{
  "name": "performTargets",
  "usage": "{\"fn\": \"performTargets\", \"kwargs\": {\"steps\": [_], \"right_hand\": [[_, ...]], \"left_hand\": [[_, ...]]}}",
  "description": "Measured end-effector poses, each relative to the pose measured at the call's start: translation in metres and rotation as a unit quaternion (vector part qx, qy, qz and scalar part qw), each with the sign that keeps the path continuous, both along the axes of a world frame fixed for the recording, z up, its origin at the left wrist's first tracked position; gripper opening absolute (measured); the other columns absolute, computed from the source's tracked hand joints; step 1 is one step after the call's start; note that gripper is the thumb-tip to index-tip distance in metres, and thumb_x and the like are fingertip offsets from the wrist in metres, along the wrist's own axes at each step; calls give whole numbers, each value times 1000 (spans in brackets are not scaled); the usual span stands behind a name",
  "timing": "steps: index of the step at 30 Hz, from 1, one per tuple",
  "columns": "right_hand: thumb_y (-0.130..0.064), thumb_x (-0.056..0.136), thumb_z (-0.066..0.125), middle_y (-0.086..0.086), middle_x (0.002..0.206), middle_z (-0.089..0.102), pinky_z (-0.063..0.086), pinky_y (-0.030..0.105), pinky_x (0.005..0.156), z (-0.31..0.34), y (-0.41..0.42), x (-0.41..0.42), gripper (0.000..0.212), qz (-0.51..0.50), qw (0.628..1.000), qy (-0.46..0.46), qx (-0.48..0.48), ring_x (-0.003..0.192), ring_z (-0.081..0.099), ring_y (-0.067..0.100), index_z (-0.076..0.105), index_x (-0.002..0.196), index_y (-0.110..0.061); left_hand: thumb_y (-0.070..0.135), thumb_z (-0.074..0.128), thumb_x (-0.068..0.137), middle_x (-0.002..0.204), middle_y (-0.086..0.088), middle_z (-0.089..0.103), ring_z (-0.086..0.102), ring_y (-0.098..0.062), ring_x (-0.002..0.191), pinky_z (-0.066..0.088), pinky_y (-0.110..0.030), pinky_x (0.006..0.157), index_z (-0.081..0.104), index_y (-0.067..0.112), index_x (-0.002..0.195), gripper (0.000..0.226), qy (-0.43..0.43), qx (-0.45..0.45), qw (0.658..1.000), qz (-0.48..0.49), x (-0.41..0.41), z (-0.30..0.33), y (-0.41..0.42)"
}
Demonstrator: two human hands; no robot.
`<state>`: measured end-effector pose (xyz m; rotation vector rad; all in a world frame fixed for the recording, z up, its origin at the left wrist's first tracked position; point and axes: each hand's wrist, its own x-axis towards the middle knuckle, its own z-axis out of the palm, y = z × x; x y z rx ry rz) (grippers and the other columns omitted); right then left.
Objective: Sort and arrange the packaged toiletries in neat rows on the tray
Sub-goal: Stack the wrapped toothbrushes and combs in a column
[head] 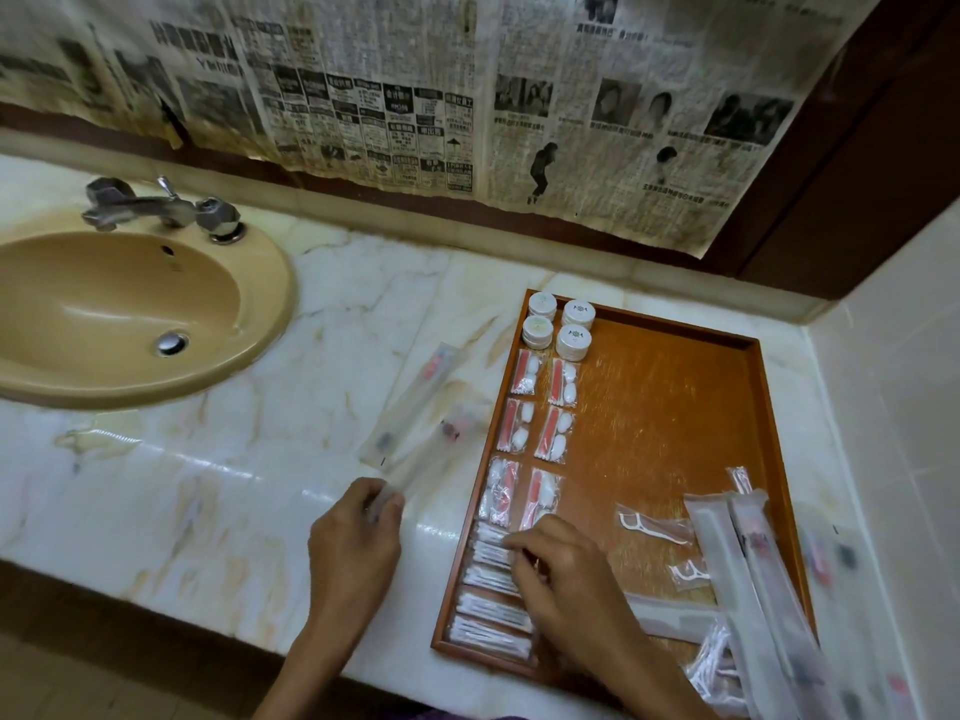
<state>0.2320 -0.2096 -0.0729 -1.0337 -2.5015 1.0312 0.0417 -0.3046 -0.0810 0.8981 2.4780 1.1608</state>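
Note:
An orange wooden tray [670,407] lies on the marble counter. Along its left side stand several round white jars [558,324], below them clear packets with red sticks and cotton [540,423], then cotton-swab packets [491,605]. My right hand [566,579] rests on the swab packets, fingers curled over one. My left hand [358,537] pinches the near end of a clear toothbrush packet [436,449] on the counter left of the tray. Floss-pick packets [654,527] and long toothbrush packets [753,563] lie at the tray's right.
A beige sink [130,314] with a metal tap [161,205] sits at the left. Another toothbrush packet [426,387] lies on the counter. Newspaper [467,96] covers the back wall. A tiled wall [893,407] bounds the right side.

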Motion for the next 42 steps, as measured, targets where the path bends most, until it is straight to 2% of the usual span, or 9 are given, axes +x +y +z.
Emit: {"fn": "performTargets", "kwargs": {"steps": [5,9,16,21,25,30,33,38,42], "right_hand": [[-32,91,61,-10,85,70,50,19,69,29,15,-14,16,-145,964,137,-177,78,62,4,70,103,-24],[-21,92,60,11,75,70,48,34,62,44,25,-5,13,-217,903,230,-289,64,62,27,71,89,-14],[-14,96,53,16,82,69,55,43,75,40,41,43,19,-287,884,218,-298,82,66,32,66,89,-1],[-20,93,49,31,83,58,51,52,71,39,49,82,24,-274,899,180,-289,71,60,34,57,89,2],[-15,96,46,12,66,53,49,30,52,43,49,112,21,-247,889,170,-346,56,53,20,63,90,-4],[-26,94,52,6,72,48,41,32,59,44,53,143,24,-222,899,134,-352,64,47,19,63,87,-6],[-19,94,57,3,71,61,50,29,55,45,58,164,15,-218,872,157,-408,59,59,14,68,94,-9],[-5,84,69,12,76,68,50,30,51,36,78,198,17,-269,842,204,-421,57,60,20,67,101,-2],[2,79,70,17,72,67,51,23,49,27,107,196,19,-414,757,354,-361,55,58,18,65,97,4]], "left_hand": [[15,72,82,71,10,66,61,-6,69,41,-13,58,65,24,75,13,-108,87,984,-115,27,40,16],[17,77,77,71,8,66,61,-13,69,46,-26,61,65,27,78,16,-162,76,964,-196,55,42,30],[17,75,79,77,6,67,62,-9,69,53,-27,62,68,28,87,15,-240,31,928,-282,88,39,57],[13,66,88,80,-10,71,64,-10,66,49,-15,56,72,13,86,6,-288,10,918,-273,112,48,94],[19,67,87,84,-10,74,68,-17,69,54,-28,62,72,11,99,15,-394,-6,873,-286,135,56,124],[11,72,82,80,-22,71,62,-27,65,53,-28,59,72,-1,79,12,-459,-24,848,-265,163,50,143],[7,73,79,74,-23,67,58,-22,56,53,-24,51,67,-2,73,12,-496,-1,849,-182,174,46,147],[-7,65,81,73,-16,69,65,-19,53,53,-23,44,51,-1,110,33,-566,70,820,-60,173,49,151],[-8,72,74,95,-23,67,66,-25,64,53,-28,47,62,9,106,38,-494,34,863,-101,159,45,148]]}}
